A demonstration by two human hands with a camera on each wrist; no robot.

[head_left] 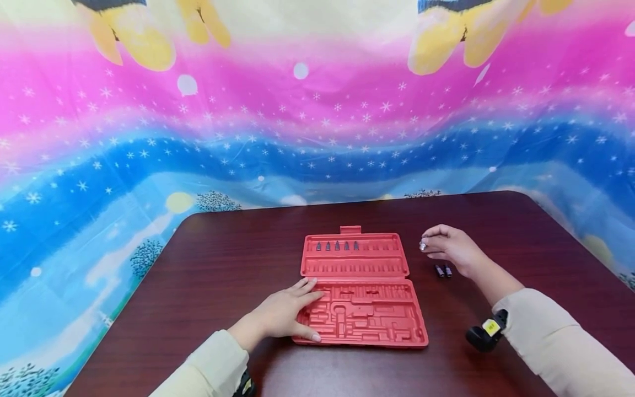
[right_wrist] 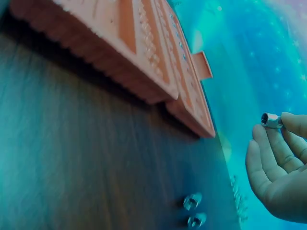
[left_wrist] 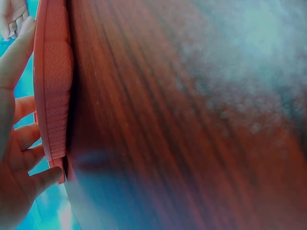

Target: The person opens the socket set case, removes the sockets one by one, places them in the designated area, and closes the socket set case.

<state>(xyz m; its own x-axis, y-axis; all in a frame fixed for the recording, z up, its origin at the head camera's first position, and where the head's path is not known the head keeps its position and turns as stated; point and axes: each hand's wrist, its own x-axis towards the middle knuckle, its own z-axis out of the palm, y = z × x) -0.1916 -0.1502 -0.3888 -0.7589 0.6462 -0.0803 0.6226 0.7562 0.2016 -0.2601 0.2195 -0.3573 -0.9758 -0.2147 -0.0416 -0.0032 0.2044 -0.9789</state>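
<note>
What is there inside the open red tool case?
Five small dark pieces sit in the far half; the near half shows molded recesses. The left hand hides part of its left side.

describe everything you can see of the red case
The red case looks like moulded plastic and lies open on the table. Its far half has a tab on the far edge and two rows of slots, with five dark bits at the left of the farther row. The near half has variously shaped recesses, no pieces visible in them. The left grip rests over its left edge.
</note>
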